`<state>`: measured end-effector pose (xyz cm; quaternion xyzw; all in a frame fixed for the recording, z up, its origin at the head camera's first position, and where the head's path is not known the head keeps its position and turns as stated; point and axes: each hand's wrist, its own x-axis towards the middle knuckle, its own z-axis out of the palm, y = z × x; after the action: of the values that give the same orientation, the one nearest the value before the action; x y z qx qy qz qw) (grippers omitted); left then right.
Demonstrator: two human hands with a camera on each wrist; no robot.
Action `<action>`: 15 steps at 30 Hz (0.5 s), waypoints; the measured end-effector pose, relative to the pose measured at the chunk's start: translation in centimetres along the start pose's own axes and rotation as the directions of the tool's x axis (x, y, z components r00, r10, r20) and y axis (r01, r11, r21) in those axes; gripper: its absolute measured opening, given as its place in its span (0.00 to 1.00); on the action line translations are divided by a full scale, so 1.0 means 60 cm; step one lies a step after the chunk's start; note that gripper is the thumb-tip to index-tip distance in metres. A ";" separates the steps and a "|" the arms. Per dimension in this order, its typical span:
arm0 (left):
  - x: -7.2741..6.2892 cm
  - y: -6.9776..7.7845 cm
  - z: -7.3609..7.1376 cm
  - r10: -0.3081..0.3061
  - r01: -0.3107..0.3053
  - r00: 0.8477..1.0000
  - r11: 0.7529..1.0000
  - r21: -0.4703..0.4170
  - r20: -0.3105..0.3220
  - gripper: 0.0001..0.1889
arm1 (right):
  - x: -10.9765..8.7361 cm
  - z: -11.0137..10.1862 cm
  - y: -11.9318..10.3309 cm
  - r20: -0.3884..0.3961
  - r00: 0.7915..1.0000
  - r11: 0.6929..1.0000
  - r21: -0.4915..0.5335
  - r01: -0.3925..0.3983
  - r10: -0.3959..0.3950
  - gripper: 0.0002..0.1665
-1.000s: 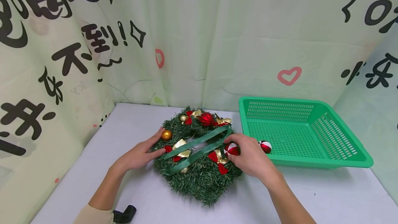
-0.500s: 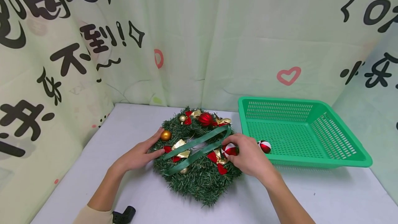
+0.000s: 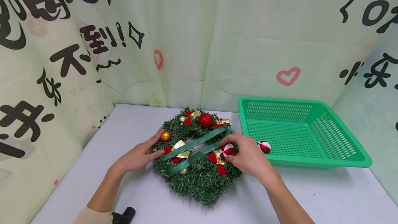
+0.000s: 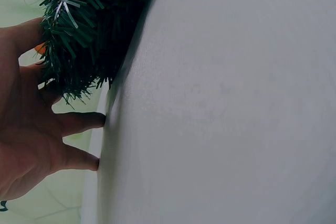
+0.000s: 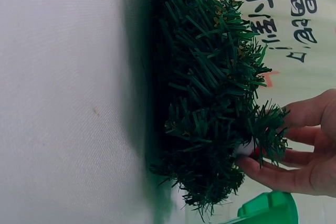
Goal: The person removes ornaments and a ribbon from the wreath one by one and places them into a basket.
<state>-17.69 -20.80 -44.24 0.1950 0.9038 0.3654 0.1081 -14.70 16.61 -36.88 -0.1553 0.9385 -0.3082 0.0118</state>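
- Striped ball has edged left on the wreath, lower centre of frame.
- Left hand, fingers spread against the wreath's left edge: too light a press, I judge, risks sliding.
- Right hand pinches the ball; released unsecured, it could roll off.

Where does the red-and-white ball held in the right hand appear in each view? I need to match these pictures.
Head: right of centre, the red-and-white ball is held in the right hand.
Left wrist: not in it.
Right wrist: right of centre, below mid-height, mostly hidden.
Shared landmark: the wreath, seen in all three.
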 end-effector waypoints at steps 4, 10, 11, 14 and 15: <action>0.000 0.000 0.000 -0.005 0.005 1.000 1.000 0.003 -0.002 0.44 | 0.000 0.000 0.000 -0.005 1.000 1.000 0.007 0.003 -0.003 0.17; 0.000 0.001 0.000 0.001 -0.001 1.000 1.000 -0.001 -0.004 0.44 | 0.001 0.000 0.000 -0.011 1.000 1.000 0.009 0.009 -0.009 0.17; 0.000 0.001 0.000 0.001 -0.001 1.000 1.000 0.000 -0.004 0.44 | 0.001 0.000 0.000 -0.011 1.000 1.000 0.010 0.009 -0.009 0.17; 0.001 0.000 0.001 -0.003 0.003 1.000 1.000 0.000 -0.005 0.44 | 0.001 0.000 0.001 -0.010 1.000 1.000 0.015 0.010 -0.010 0.17; 0.001 0.000 0.001 -0.003 0.003 1.000 1.000 0.000 -0.006 0.44 | 0.001 0.000 0.002 -0.010 1.000 1.000 0.016 0.008 -0.008 0.17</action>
<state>-17.71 -20.73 -44.31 0.1925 0.9045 0.3656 0.1061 -14.80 16.65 -36.95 -0.1572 0.9354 -0.3166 0.0071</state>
